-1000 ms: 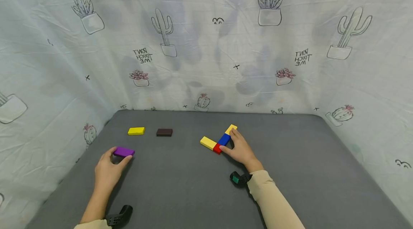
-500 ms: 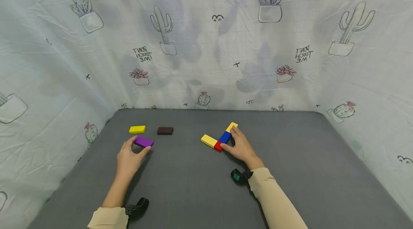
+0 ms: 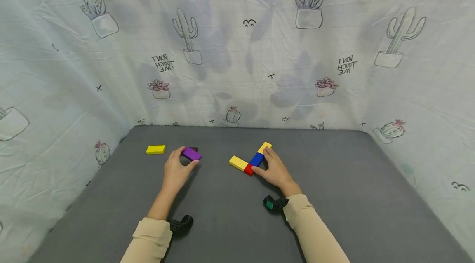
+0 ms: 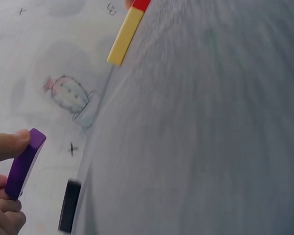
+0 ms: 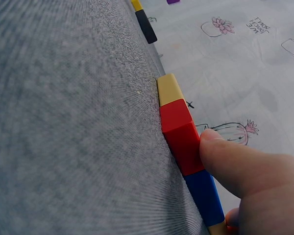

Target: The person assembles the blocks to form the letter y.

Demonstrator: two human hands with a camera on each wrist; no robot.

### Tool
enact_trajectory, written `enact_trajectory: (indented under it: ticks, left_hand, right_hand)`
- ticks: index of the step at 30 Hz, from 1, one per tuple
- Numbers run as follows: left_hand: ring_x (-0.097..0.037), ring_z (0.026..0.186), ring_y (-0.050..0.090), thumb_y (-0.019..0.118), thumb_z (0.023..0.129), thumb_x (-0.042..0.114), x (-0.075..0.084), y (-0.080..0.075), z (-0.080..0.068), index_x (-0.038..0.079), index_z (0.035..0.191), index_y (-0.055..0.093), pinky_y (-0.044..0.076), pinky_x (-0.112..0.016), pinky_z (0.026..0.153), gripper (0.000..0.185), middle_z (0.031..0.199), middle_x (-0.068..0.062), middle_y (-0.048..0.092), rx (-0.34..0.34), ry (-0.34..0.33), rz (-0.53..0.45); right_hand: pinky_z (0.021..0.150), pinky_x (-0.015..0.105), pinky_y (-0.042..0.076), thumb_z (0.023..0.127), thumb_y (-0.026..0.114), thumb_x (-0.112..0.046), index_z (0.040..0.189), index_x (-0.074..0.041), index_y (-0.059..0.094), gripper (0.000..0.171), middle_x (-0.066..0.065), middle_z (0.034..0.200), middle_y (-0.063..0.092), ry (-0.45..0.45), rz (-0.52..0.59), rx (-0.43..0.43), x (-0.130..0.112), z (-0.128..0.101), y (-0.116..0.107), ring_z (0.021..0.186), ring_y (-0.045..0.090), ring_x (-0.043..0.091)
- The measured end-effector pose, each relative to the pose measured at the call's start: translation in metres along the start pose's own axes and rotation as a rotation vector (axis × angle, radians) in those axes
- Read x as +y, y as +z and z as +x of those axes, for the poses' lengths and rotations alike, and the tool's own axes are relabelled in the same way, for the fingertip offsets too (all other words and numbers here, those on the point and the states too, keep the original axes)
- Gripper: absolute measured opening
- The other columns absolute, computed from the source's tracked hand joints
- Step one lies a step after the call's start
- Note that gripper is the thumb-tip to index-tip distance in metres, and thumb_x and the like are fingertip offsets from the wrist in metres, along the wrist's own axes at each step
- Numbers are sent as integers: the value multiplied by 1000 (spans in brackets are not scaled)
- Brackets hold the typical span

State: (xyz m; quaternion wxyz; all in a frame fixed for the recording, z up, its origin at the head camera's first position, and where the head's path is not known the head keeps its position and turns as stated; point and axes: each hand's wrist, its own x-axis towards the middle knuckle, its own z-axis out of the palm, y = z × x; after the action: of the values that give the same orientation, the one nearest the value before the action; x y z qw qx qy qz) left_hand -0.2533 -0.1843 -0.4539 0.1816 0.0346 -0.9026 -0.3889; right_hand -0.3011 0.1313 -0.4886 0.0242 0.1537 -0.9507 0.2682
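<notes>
My left hand [image 3: 175,172] pinches a purple block [image 3: 191,154] between thumb and fingers, up off the table. In the head view that block partly covers a dark brown block [image 4: 69,205] lying behind it. Farther right, flat blocks form a bent V shape: a pale yellow block [image 3: 238,163], a red block [image 3: 249,169], a blue block [image 3: 256,159] and another pale yellow block [image 3: 264,148]. My right hand [image 3: 277,172] holds one arm of that V, its thumb on the red block [image 5: 185,147] and its fingers by the far pale yellow end.
A bright yellow block [image 3: 155,149] lies at the back left of the grey table [image 3: 230,221]. Behind the table and along its sides hangs a pale curtain [image 3: 222,48] printed with cacti. Each wrist wears a black band.
My left hand has carried the purple block right and toward the back, past the bright yellow block to the dark brown one. The right hand and the V of blocks have stayed put.
</notes>
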Motion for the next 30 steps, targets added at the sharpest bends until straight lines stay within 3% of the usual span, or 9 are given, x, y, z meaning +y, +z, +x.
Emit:
enact_trajectory:
  ticks: [10, 30]
  left_hand:
    - [-36, 116, 46, 71, 77, 29, 20, 32, 8, 1, 130, 42, 40, -49, 93, 67, 126, -19, 47, -34, 43, -39]
    - [-35, 114, 48, 70, 77, 30, 35, 79, 19, 1, 129, 44, 42, -46, 92, 65, 124, -20, 49, -111, 10, -97]
  right_hand:
    - [108, 46, 22, 78, 53, -61, 141, -5, 26, 88, 9, 149, 19, 4, 4, 13, 1, 0, 2, 137, 17, 28]
    - [108, 46, 22, 79, 55, -59, 141, -5, 26, 87, 9, 149, 19, 11, 10, 15, 2, 1, 4, 137, 17, 28]
